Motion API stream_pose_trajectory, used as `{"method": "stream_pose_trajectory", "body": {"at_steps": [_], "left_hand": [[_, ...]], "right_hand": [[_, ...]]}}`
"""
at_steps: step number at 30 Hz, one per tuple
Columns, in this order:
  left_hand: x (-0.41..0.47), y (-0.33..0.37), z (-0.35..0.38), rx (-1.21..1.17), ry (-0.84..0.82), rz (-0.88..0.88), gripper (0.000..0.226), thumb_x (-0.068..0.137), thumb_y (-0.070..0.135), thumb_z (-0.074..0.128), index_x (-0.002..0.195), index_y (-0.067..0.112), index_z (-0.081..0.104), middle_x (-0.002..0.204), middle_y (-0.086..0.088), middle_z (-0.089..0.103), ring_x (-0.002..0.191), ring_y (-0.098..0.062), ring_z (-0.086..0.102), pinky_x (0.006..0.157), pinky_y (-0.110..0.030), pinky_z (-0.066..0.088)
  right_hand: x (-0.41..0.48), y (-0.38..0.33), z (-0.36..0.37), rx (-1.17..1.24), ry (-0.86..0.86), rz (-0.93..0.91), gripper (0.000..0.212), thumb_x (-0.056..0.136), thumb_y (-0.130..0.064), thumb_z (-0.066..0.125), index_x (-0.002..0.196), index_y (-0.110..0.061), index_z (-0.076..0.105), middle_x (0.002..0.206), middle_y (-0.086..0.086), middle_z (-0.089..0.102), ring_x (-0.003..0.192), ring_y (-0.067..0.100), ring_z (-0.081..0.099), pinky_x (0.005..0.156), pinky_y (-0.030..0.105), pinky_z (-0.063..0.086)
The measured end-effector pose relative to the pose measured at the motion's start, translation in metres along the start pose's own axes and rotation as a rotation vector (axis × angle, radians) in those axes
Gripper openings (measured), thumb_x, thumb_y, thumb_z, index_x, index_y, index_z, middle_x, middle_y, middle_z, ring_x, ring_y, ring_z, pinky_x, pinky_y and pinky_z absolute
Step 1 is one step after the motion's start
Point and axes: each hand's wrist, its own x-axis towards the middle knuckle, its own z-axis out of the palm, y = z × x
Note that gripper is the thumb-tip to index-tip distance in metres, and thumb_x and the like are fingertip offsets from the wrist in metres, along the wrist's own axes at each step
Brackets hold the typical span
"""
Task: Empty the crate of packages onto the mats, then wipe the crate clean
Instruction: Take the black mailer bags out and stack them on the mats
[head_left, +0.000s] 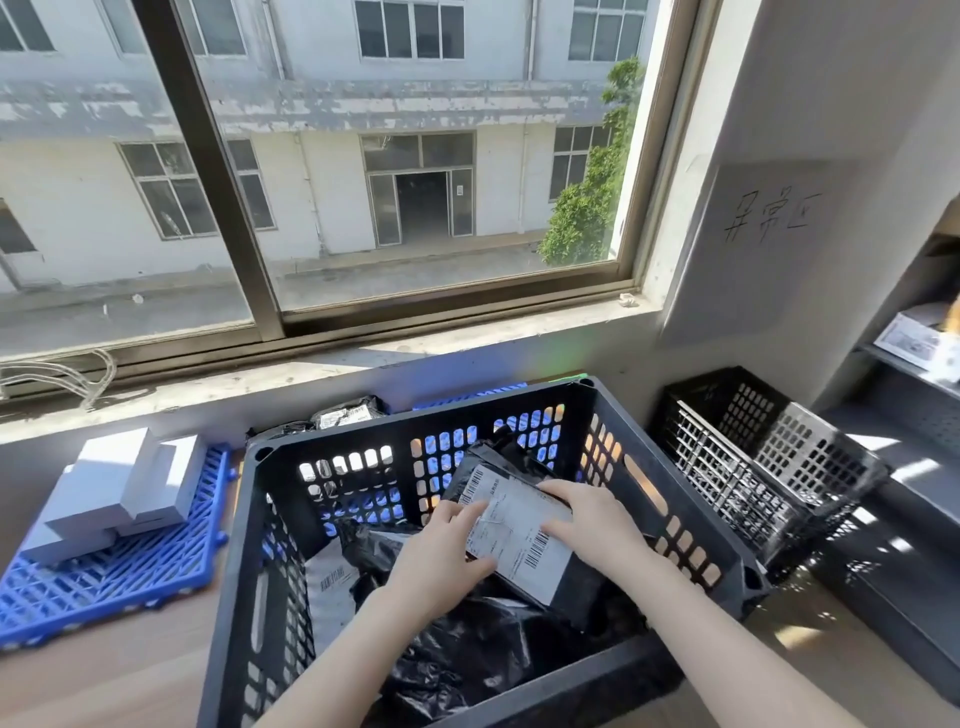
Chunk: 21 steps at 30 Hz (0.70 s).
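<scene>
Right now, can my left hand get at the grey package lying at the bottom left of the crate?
Probably yes. The left hand is already inside the crate, resting on the labelled black package. The grey package lies just to its left, its top uncovered, though crumpled black bags overlap its right edge.

Bright window (363, 156) sunlight, hard shadows, edges bowed

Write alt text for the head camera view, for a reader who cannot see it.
Two bare hands, left hand and right hand, hold a black labelled package inside a dark plastic crate that also holds other black packages. White boxes sit on a blue mat to the left, an empty black crate stands to the right, below a window.
</scene>
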Motion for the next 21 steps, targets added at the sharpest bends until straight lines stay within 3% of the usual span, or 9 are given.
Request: {"method": "stream_pose_trajectory", "body": {"at_steps": [3,9,15,19,21], "left_hand": [[-0.004,0.001,-0.001,-0.051,0.031,0.035,0.067,0.091,0.046,0.058,0.149,0.038,0.026,0.145,0.011,0.032,0.101,-0.009,0.056,0.091,-0.026,0.047],[-0.007,0.001,-0.009,-0.179,0.162,0.092,0.059,0.091,0.039,0.062,0.144,0.032,0.039,0.146,0.014,0.032,0.110,-0.007,0.055,0.095,-0.021,0.042],[-0.006,-0.008,-0.032,-0.206,0.350,0.150,0.053,0.090,0.034,0.065,0.139,0.034,0.044,0.154,0.011,0.019,0.135,-0.007,0.034,0.100,-0.018,0.030],[-0.001,-0.019,-0.060,-0.145,0.471,0.215,0.055,0.091,0.041,0.064,0.140,0.042,0.041,0.158,0.016,0.004,0.145,-0.007,0.012,0.113,-0.030,0.022],[0.002,-0.025,-0.079,-0.129,0.538,0.218,0.057,0.091,0.044,0.061,0.142,0.045,0.037,0.157,0.014,0.002,0.143,-0.004,0.006,0.112,-0.028,0.017]], "right_hand": [[-0.003,0.002,-0.004,0.111,0.056,0.024,0.041,0.088,-0.025,0.060,0.127,-0.035,0.058,0.121,-0.009,0.064,0.103,0.011,0.059,0.083,0.029,0.050],[-0.007,-0.005,-0.012,0.251,0.180,0.006,0.032,0.091,-0.025,0.060,0.123,-0.029,0.064,0.121,-0.009,0.065,0.118,0.014,0.056,0.100,0.032,0.044],[-0.003,-0.035,-0.036,0.398,0.348,-0.060,0.029,0.090,-0.015,0.064,0.118,-0.021,0.068,0.104,-0.015,0.066,0.097,0.002,0.057,0.079,0.010,0.038],[0.013,-0.066,-0.051,0.531,0.433,-0.078,0.026,0.087,-0.012,0.066,0.110,-0.023,0.071,0.095,-0.021,0.066,0.095,0.001,0.062,0.092,0.025,0.049],[0.023,-0.089,-0.058,0.580,0.473,-0.091,0.024,0.088,-0.011,0.065,0.109,-0.022,0.071,0.091,-0.020,0.065,0.089,-0.004,0.060,0.089,0.021,0.048]]}}
